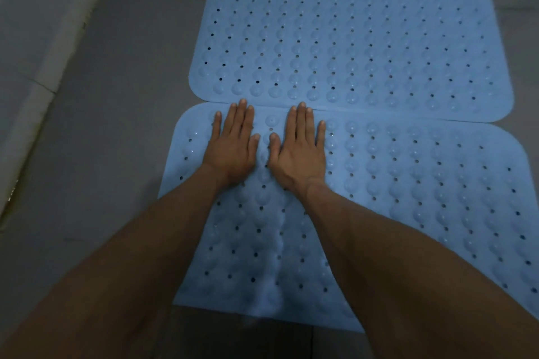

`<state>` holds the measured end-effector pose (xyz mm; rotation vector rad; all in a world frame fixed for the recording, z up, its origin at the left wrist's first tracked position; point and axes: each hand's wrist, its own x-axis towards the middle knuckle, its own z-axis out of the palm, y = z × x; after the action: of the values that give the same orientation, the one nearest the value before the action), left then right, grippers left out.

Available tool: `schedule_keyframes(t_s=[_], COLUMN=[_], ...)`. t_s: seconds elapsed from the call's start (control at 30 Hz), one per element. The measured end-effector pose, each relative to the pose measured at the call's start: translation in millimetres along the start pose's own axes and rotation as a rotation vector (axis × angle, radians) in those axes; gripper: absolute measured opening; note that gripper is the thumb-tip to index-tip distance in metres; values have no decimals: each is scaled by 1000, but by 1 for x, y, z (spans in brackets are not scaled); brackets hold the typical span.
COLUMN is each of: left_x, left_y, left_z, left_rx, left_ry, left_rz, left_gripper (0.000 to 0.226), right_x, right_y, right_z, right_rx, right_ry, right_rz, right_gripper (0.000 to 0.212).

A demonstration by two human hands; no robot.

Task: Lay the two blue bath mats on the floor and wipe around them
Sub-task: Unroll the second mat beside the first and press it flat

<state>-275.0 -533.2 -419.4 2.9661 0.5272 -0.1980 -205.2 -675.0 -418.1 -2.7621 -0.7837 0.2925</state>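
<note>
On the grey floor point(122, 102), two blue mats are laid edge to edge. Left hand point(232, 146) and right hand point(300, 148) are pressed flat, fingers spread, on the near mat point(408, 172), whose lower edge is hidden by forearms; the far mat point(350, 44) is untouched.

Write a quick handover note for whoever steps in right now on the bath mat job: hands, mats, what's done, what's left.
Left hand: open, palm flat on the near mat, by its far edge.
Right hand: open, flat on the same mat, beside the left; thumbs nearly touch.
Far mat: flat on the grey floor. The mats meet along their long edges, the far one slightly overlapping the near one.
Done: both mats are down.
Left: the near mat shows a ripple between the forearms, so smooth it out. Then wipe the floor around both mats; no cloth is in view.
</note>
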Motion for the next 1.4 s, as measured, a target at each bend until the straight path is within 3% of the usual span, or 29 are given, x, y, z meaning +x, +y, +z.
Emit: schedule_keyframes(t_s=[0.13,0.3,0.47,0.77,0.93,1.4], left_x=[3,2,7,34,38,41], left_y=[8,53,139,280,298,296], left_z=[-11,-14,-4,14,28,28], left_rx=[6,-26,-95,-194,-187,-134], left_ry=[-90,-18,34,75,112,138], left_rz=[-41,-155,-118,-21,-123,-95], left_gripper=[63,67,67,65,69,66], right_x=[2,-7,-13,-23,-25,-22], right_y=[10,74,171,282,293,289], right_z=[-13,-46,-85,-105,-88,-85], right_rx=[78,97,-7,-48,-42,-85], right_ry=[-99,15,62,96,84,110], right_rz=[-69,-231,-85,-13,61,90], right_gripper=[68,62,61,65,62,70])
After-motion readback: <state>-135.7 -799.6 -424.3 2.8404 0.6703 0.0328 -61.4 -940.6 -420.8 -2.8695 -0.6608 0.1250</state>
